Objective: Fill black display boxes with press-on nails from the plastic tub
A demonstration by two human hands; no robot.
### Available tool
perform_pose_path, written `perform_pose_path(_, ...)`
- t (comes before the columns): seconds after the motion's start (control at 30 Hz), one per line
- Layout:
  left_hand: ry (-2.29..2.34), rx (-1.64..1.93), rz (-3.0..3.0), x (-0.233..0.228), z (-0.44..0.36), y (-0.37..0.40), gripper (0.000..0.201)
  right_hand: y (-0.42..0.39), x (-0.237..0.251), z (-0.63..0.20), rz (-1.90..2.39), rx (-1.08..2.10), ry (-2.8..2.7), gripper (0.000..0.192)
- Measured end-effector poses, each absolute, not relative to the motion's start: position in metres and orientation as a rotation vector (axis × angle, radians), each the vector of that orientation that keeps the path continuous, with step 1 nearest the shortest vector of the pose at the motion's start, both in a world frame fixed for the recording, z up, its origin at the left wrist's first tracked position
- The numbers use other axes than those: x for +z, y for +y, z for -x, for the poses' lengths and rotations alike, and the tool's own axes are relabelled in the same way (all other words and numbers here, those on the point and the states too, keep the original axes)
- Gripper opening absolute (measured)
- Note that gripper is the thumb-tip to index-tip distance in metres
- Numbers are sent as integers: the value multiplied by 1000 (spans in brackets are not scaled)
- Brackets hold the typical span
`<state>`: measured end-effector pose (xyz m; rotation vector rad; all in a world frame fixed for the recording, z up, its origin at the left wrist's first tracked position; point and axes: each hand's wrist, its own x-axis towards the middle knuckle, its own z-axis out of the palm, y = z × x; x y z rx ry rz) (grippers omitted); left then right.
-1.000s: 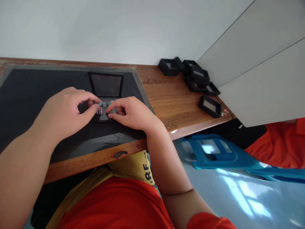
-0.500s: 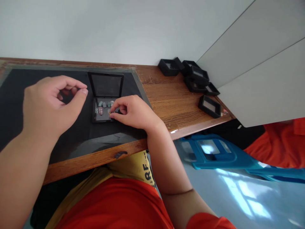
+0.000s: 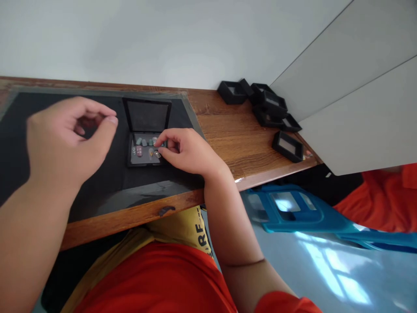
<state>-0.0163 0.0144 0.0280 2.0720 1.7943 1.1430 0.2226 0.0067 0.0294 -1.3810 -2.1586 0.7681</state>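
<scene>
Head view: I see the wooden table filling the middle of the frame, with a black mat covering its 9 o'clock half. At about 2 o'clock a cluster of empty black boxes sits on the bare wood, well apart from the work. On the mat, near centre, lies an open display case, its lid standing up at the case's 12 o'clock side.

My left hand hovers at 9 o'clock of the case, apart from it, fingers loosely curled toward the thumb; whether it holds anything I cannot tell. My right hand rests at the case's 3 o'clock edge, thumb and forefinger narrowed onto a small stone at the tray's right side; whether it is truly gripped I cannot tell.

Several small stones, pale green and pinkish, already lie in rows inside the case. I judge the tray partly filled, the right side under arrangement, and the lid not yet closed.
</scene>
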Motion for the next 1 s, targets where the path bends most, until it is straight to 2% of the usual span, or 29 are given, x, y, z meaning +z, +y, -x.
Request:
perform_pose_path(0.1, 1842, 983, -2064, 27, 9, 11, 21, 7, 31, -224, 1401, 782, -2167, 19)
perform_pose_path(0.23, 1839, 749, -2069, 26, 10, 12, 21, 7, 32, -225, 1406, 808, -2190, 18)
perform_pose_path(0.67, 1868, 632, -2092, 18, 15, 15, 29, 7, 32, -224, 1378, 838, -2240, 21)
perform_pose_path(0.77, 1920, 694, -2055, 26, 11, 10, 25, 7, 31, -224, 1393, 814, -2241, 19)
perform_pose_path(1.0, 1856, 1208, -2120, 32, 1, -1, 20, 6, 31, -223, 1430, 792, -2237, 17)
